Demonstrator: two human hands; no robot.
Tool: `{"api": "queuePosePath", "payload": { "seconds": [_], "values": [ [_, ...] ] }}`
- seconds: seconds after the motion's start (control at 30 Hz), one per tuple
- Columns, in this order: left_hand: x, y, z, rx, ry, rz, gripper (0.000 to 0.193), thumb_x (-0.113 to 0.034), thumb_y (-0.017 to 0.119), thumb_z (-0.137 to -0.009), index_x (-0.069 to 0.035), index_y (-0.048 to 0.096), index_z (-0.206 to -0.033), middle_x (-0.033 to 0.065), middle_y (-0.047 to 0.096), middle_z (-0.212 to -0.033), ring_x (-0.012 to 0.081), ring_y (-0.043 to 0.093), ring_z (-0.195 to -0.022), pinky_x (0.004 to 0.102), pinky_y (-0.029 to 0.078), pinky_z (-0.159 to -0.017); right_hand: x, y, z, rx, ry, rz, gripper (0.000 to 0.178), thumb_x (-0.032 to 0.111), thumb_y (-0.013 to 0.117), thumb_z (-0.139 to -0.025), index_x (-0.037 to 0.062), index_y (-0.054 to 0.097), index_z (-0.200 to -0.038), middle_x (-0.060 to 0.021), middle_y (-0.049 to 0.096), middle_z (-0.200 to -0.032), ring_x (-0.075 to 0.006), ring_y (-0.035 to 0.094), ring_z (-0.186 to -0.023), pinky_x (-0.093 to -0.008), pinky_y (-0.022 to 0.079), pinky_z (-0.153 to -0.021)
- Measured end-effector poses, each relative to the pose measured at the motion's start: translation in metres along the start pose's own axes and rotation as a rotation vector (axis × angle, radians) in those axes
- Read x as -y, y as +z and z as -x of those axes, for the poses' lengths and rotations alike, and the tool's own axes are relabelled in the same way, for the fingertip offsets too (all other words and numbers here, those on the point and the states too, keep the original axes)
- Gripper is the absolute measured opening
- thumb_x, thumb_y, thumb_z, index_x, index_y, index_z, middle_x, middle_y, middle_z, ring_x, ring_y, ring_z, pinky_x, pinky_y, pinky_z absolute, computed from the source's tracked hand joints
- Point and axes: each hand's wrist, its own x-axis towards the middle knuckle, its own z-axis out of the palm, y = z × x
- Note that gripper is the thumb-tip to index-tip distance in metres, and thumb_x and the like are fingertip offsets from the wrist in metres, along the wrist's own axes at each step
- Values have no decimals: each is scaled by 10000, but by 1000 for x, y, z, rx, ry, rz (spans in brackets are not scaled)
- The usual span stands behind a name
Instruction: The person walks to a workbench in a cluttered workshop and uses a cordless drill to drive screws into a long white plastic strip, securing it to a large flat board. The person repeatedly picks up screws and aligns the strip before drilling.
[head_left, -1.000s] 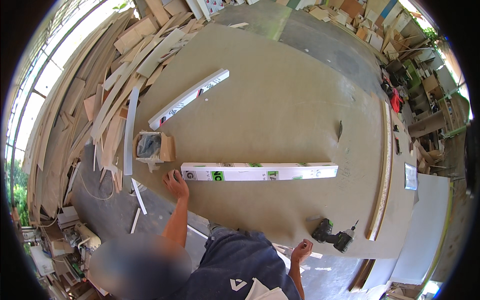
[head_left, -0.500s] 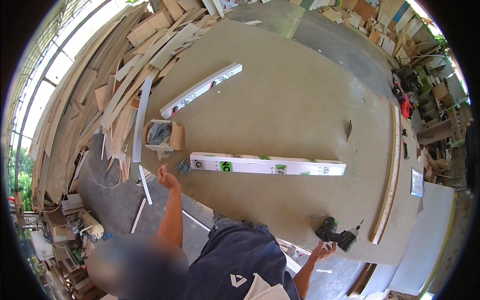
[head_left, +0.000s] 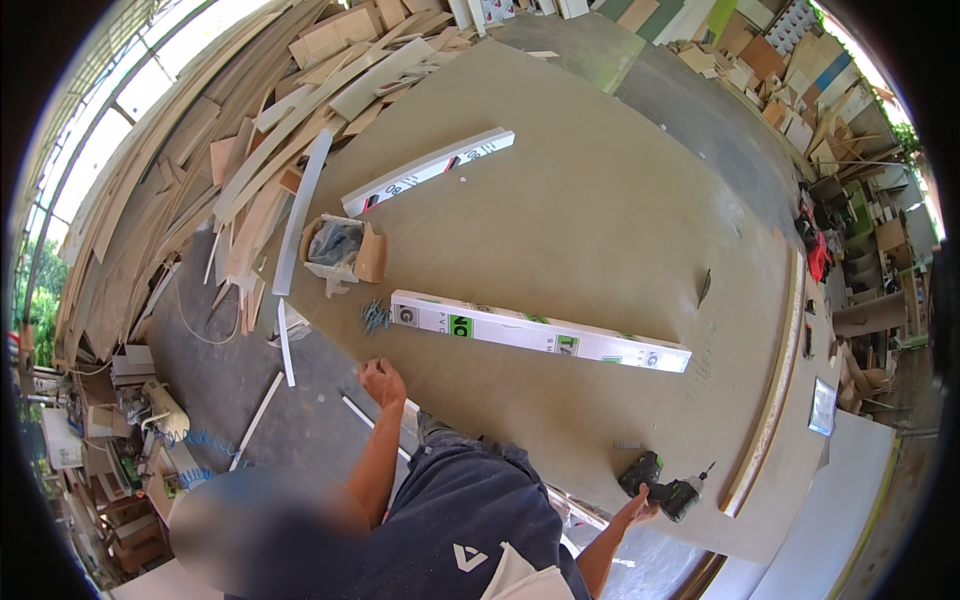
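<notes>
My left hand [head_left: 382, 382] is over the near left edge of the board, its fingers curled and pinched together. Whatever they may hold is too small to make out. A small heap of screws [head_left: 376, 317] lies just beyond it, against the left end of a long white printed box [head_left: 540, 333]. At the near right, my right hand [head_left: 636, 509] has its fingers around the handle of a black cordless drill [head_left: 681, 499], which lies on its side with its bit pointing right. An opened carton [head_left: 371, 258] with a plastic liner stands behind the screws.
All of this rests on a large brown board [head_left: 590, 220]. Another long white box [head_left: 430, 172] lies at the far left, near a white strip [head_left: 303, 215]. A long wooden strip [head_left: 770, 400] runs along the right. Piled planks [head_left: 200, 150] fill the left side.
My left hand has come away from beside the screws, nearer to my body, and its fingers have drawn together. My right hand has closed on the drill's handle. The view has turned slightly.
</notes>
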Motion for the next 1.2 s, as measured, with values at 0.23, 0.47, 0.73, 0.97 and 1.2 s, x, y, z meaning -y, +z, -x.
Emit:
{"api": "queuePosePath", "payload": {
  "seconds": [0.23, 0.47, 0.73, 0.97, 1.2],
  "values": [
    [7, 9, -22, 6, 0, 143, 203, -135, 680, -879, 60, 730, -909, 200, 657, -962, 356, 633, -820, 446, 507, -758, 33, 20, -15, 78, 42, -272, 464, 168, 831, -839, 20, 666, -1246, -72, 693, -1091, -169, 632, -951, -365, 524, -901],
    [-41, 12, -7, 374, -539, 944, 126, -133, 713, -949, -15, 723, -991, 72, 696, -889, 180, 675, -777, 306, 517, -689, 86, 16, 7, 189, 23, -383, 360, 143, 701, -949, 50, 634, -1291, 2, 576, -827, -110, 505, -744, -299, 432, -753],
    [-213, -50, 84, 1359, -557, 1211, 71, -124, 687, -985, -69, 706, -1025, 63, 711, -917, 169, 688, -818, 296, 543, -713, 186, -14, 100, 783, -176, 49, 161, 120, 822, -829, 62, 717, -935, -26, 706, -831, -123, 645, -755, -302, 522, -706],
    [-242, -64, 142, 1806, -682, 995, 105, -175, 700, -986, -71, 685, -979, 74, 721, -932, 187, 706, -877, 319, 565, -794, 217, 7, 145, 1112, -431, -30, 169, 61, 778, -700, 64, 729, -861, -45, 739, -797, -158, 677, -667, -301, 533, -626],
    [-234, -70, 138, 1602, -760, 967, 172, -203, 742, -960, -41, 691, -982, 104, 740, -945, 204, 722, -914, 311, 550, -794, 219, 5, 146, 1215, -439, 50, 456, 134, 830, -648, 33, 718, -1078, -101, 738, -939, -267, 707, -797, -352, 561, -745]
  ]
}}
